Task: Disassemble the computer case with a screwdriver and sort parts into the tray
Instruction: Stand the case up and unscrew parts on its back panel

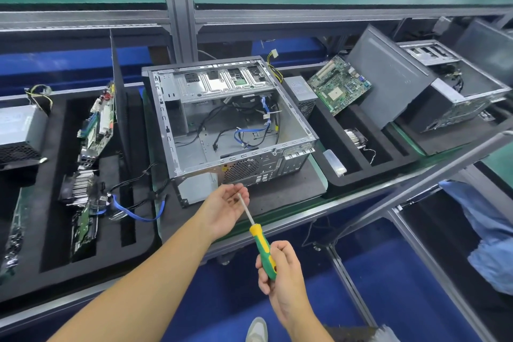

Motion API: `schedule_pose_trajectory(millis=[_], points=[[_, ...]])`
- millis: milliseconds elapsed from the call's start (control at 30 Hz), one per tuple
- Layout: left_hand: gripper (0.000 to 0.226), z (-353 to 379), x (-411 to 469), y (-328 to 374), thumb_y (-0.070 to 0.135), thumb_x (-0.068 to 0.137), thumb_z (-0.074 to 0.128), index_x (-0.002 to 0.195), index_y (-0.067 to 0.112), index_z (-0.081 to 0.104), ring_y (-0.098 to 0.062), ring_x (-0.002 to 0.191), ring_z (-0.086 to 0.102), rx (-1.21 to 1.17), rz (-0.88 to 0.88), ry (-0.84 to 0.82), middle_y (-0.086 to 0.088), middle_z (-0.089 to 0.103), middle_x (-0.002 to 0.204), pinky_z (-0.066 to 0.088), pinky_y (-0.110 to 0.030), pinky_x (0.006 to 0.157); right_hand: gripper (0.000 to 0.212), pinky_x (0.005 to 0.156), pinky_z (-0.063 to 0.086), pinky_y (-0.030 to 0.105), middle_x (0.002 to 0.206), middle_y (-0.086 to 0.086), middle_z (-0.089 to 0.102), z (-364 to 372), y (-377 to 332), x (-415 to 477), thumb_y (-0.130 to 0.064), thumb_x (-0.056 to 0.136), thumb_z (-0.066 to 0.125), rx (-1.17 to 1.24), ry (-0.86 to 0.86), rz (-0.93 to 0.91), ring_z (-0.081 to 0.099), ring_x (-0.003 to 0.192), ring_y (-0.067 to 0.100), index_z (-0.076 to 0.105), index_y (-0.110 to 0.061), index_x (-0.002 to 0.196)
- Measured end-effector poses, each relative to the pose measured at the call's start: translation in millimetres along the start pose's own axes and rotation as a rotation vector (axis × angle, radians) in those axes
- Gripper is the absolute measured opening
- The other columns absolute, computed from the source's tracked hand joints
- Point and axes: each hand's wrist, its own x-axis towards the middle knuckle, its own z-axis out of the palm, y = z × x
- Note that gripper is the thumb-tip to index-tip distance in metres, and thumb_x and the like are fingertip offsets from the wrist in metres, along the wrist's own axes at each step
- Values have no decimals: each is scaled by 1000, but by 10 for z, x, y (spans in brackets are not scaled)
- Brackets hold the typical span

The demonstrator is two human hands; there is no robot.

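The open computer case [230, 122] is laid on a dark mat at the middle of the bench, loose black and blue cables left inside it. Just near of it, the left hand [224, 208] is held palm up, fingers loosely curled about the shaft tip of the screwdriver [261, 244]; whether the tip is pinched cannot be told. The green-and-yellow handle is gripped by the right hand [280, 269]. To the right, a black foam tray [361, 175] is loaded with a power supply [301, 89], a tilted motherboard [338, 85] beside a leaning grey side panel [388, 75], and a heatsink fan [355, 137] in a slot. A second tray [55, 230] at the left is filled with boards, a heatsink and blue cables. Another case [458, 91] at the far right is partly hidden by the panel, and a blue cloth [485, 230] below is cut off.
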Motion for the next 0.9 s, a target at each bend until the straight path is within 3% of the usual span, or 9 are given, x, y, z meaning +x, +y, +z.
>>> schedule_pose_trajectory(millis=[267, 400, 467, 533, 633, 733, 900], points=[[25, 47, -32, -70, 17, 104, 45, 99, 2, 64, -17, 62, 57, -32, -16, 41, -8, 59, 75, 55, -28, 56, 14, 42, 25, 28, 76, 18, 59, 20, 21, 28, -11, 104, 41, 2, 5, 19, 40, 52, 18, 48, -10, 92], [30, 32, -1, -73, 20, 105, 47, 89, 2, 65, -18, 64, 60, -27, 3, 162, -9, 61, 72, 59, -31, 62, 16, 42, 26, 27, 79, 20, 58, -7, 27, 1, -10, 106, 40, 94, -37, 22, 40, 51, 18, 50, -11, 94], [30, -12, 22, -56, 20, 106, 46, 85, 6, 61, -13, 57, 50, 8, -9, 254, -4, 54, 66, 53, -24, 53, 14, 43, 28, 28, 81, 21, 58, -9, 32, -13, -7, 105, 38, 116, -78, 13, 42, 53, 19, 52, -7, 104], [33, -79, 23, -10, 24, 106, 43, 76, 14, 52, -9, 41, 32, 83, -45, 298, 3, 38, 53, 32, -20, 33, 24, 43, 31, 28, 84, 20, 59, 13, 16, -13, -5, 104, 37, 107, -106, 7, 45, 55, 20, 58, -5, 116], [37, -144, -40, 54, 27, 101, 46, 65, 20, 41, -8, 34, 15, 269, -82, 263, 8, 21, 47, 10, -17, 31, 33, 44, 31, 28, 84, 15, 61, 101, -60, 25, -5, 102, 38, 44, -126, -19, 45, 57, 18, 66, -13, 118], [38, -116, -140, 105, 28, 98, 49, 62, 20, 42, -9, 38, 13, 445, -17, 223, 7, 19, 51, 10, -18, 33, 28, 44, 27, 26, 80, 7, 59, 246, -162, 62, -14, 102, 45, -39, -128, -82, 41, 56, 15, 70, -24, 110], [24, 47, -369, 284, 18, 92, 50, 69, 15, 47, -12, 41, 17, 757, 242, 273, 6, 22, 49, 17, -21, 40, 17, 43, 25, 24, 73, 0, 56, 475, -292, 90, -27, 101, 56, -121, -100, -131, 35, 52, 11, 71, -33, 100]])
